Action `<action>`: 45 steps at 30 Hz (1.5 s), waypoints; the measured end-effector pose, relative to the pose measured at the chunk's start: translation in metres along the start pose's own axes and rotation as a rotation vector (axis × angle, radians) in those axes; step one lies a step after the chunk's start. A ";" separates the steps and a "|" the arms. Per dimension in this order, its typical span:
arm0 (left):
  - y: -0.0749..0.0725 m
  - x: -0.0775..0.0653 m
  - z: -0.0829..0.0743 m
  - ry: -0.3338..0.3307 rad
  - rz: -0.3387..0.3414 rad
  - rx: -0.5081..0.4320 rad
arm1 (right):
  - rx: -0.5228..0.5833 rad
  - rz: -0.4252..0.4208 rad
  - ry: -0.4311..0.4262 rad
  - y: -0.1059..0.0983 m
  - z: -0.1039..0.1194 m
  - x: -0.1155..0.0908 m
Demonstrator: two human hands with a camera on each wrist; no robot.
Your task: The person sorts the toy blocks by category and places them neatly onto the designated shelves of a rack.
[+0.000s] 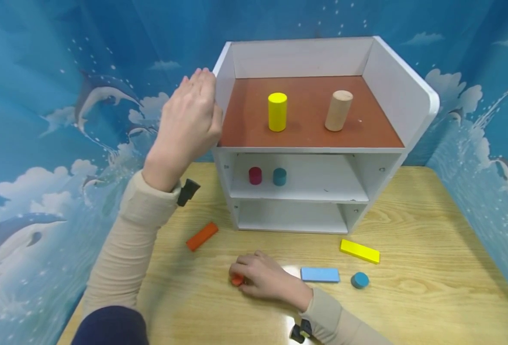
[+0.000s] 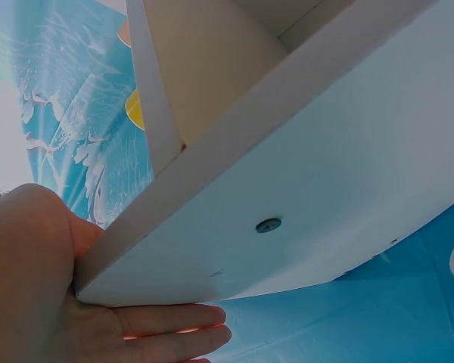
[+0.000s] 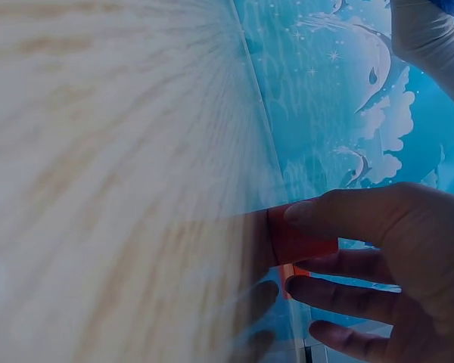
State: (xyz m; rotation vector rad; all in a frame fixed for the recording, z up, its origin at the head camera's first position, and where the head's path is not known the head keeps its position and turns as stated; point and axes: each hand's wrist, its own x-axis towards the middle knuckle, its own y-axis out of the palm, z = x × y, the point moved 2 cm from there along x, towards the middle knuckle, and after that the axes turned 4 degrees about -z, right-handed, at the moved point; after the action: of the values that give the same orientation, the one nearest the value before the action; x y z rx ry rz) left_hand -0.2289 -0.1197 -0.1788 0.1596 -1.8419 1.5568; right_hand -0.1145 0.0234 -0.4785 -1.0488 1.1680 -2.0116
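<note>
My left hand [image 1: 187,122] rests against the upper left side panel of a small white shelf unit [image 1: 307,150]. Its fingers [image 2: 170,319] lie straight along the panel, and the thumb goes behind the panel edge in the left wrist view. Low at the front, my right hand [image 1: 269,278] pinches a short orange-red cylinder block [image 1: 236,280] at the tabletop. The right wrist view shows the thumb on this block [image 3: 301,236], fingers on its other side. A light blue rectangular block [image 1: 320,274] lies to the right of that hand.
Atop the unit stand a yellow cylinder [image 1: 277,112] and a leaning plain wooden cylinder [image 1: 339,110]. On its middle shelf are a dark red cylinder [image 1: 255,176] and a teal one [image 1: 280,177]. An orange bar [image 1: 202,236], yellow bar [image 1: 360,251] and teal cylinder [image 1: 360,280] lie on the table.
</note>
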 end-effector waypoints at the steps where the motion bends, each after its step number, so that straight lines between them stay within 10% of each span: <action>1: 0.000 0.000 0.000 0.001 -0.003 -0.001 | -0.001 -0.008 -0.003 0.000 0.000 0.000; 24: -0.001 -0.001 0.000 0.006 -0.013 -0.007 | 0.001 -0.061 -0.013 -0.018 0.001 0.002; 45: 0.000 0.000 0.000 0.007 -0.012 -0.005 | -0.077 -0.403 -0.035 -0.082 -0.004 0.014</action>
State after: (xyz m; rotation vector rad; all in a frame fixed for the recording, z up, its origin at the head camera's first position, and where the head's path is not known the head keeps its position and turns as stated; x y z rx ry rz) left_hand -0.2292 -0.1198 -0.1789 0.1626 -1.8359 1.5423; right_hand -0.1324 0.0508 -0.4021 -1.4463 1.0881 -2.2515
